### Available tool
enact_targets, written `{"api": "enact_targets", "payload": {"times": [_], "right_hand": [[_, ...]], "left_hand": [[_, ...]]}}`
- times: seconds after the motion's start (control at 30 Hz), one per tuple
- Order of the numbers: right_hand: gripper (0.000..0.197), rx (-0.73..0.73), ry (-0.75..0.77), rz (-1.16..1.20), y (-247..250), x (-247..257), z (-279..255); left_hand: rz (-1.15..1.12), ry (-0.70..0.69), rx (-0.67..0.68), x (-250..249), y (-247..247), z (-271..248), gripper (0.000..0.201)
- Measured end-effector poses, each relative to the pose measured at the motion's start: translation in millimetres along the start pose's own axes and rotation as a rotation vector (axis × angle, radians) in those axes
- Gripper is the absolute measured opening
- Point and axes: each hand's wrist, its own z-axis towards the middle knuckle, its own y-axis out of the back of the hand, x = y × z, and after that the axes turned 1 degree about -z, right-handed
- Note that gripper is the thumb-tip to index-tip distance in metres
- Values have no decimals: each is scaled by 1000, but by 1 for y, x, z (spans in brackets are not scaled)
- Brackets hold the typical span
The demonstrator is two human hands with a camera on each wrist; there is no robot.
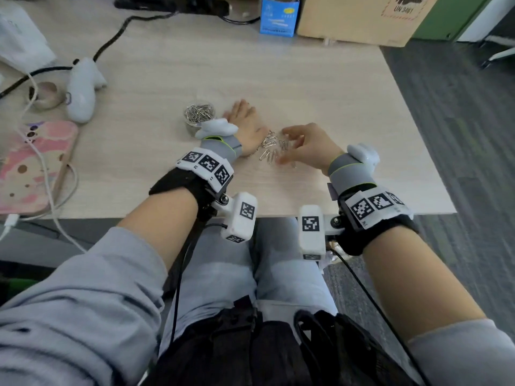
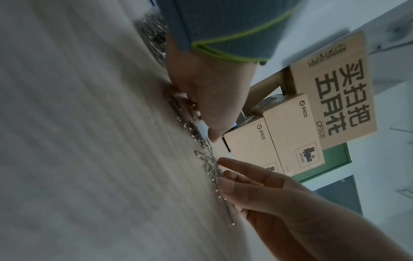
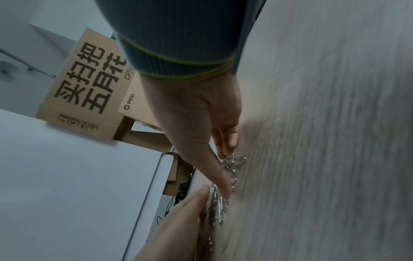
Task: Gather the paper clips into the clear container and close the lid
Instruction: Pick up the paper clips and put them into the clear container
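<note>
Our left hand (image 1: 245, 121) lies flat, fingers straight; our right hand (image 1: 305, 143), fingers loosely spread, touches loose paper clips (image 1: 271, 149) between them. Clear container (image 1: 199, 115) at ten o'clock.

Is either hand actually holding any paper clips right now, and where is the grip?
Nothing is lifted. The left hand rests edge-on, straight-fingered, against the loose paper clips. The right hand curls its fingers over them; a pinch cannot be confirmed.

Left hand (image 1: 245, 121) partly hides the paper clips (image 1: 271, 149).
</note>
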Motion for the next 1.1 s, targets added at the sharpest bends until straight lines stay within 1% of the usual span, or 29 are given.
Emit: {"api": "enact_targets", "payload": {"times": [0.07, 0.13, 0.23, 0.27, 0.33, 0.4, 0.47, 0.5, 0.6, 0.63, 0.67, 0.7, 0.73, 0.8, 0.87, 0.97, 1.1], "right_hand": [[64, -26, 7, 0, -2, -2, -1], [57, -69, 18, 22, -5, -1, -2], [46, -104, 46, 19, -12, 3, -2], [44, -105, 61, 18, -15, 4, -2], [40, -126, 83, 36, -19, 8, -3], [38, -165, 91, 68, -18, 9, -5], [41, -174, 76, 90, -12, 8, -8], [46, -170, 65, 77, -8, 6, -10], [64, -127, 29, -30, -4, 3, -15], [69, -115, 30, -71, -5, 3, -15], [72, -108, 40, -107, -6, 5, -16], [74, -99, 54, -131, -8, 6, -15], [76, -87, 66, -144, -10, 8, -12], [79, -66, 82, -152, -12, 12, -7], [78, -59, 84, -140, -13, 14, -2], [64, -53, 84, -127, -15, 18, 9], [36, -75, 121, -153, -16, 19, 18]], "left_hand": [[-43, -24, 8, 4, -4, -5, 58], [-137, -77, 19, 6, -2, -14, 54], [-232, -141, -10, 9, 4, -31, 48], [-247, -155, -7, 10, 6, -37, 52], [-282, -204, 9, 11, 11, -44, 70], [-233, -243, -1, 13, 14, -46, 77], [-140, -240, -17, 16, 18, -45, 78], [-99, -229, -11, 16, 20, -45, 82], [-21, -199, 64, 13, 19, -48, 114], [-25, -191, 70, 13, 18, -48, 119], [-43, -181, 70, 12, 16, -47, 119], [-70, -169, 69, 12, 15, -44, 115], [-97, -158, 69, 11, 14, -42, 106], [-125, -151, 47, 10, 14, -37, 77], [-147, -161, -11, 9, 15, -33, 54], [-199, -166, -57, 8, 16, -28, 32], [-133, -154, -57, 9, 18, -21, 22]]}}
